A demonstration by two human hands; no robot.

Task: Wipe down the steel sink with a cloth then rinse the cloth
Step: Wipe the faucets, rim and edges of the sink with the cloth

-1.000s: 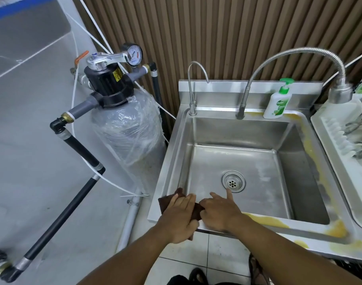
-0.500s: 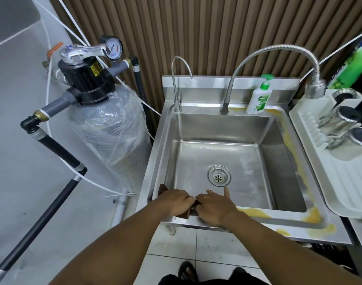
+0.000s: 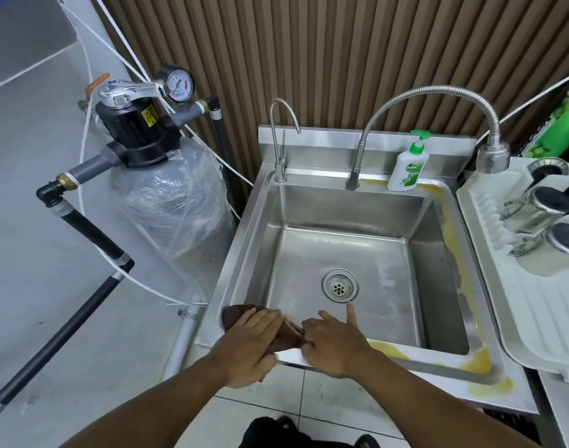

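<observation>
The steel sink [image 3: 348, 208] has yellow smears along its right and front rim. A dark brown cloth [image 3: 236, 313] lies on the front-left rim, partly hanging into the basin. My left hand [image 3: 249, 344] lies flat over the cloth with straight fingers and presses it onto the rim. My right hand [image 3: 333, 345] sits just right of it on the same rim. Its curled fingers hold the cloth's right end, and one finger points out over the basin toward the drain [image 3: 339, 286]. Most of the cloth is hidden under my hands.
A flexible hose faucet [image 3: 438, 92] arches over the sink and a thin tap [image 3: 278, 143] stands at the back left. A soap bottle [image 3: 407, 166] stands on the back rim. A white drying rack [image 3: 519, 286] with steel cups is at the right, a wrapped filter tank [image 3: 170, 202] at the left.
Both hands stay at the front-left rim. The cloth's left end now shows more beside my left hand. The view has shifted a little.
</observation>
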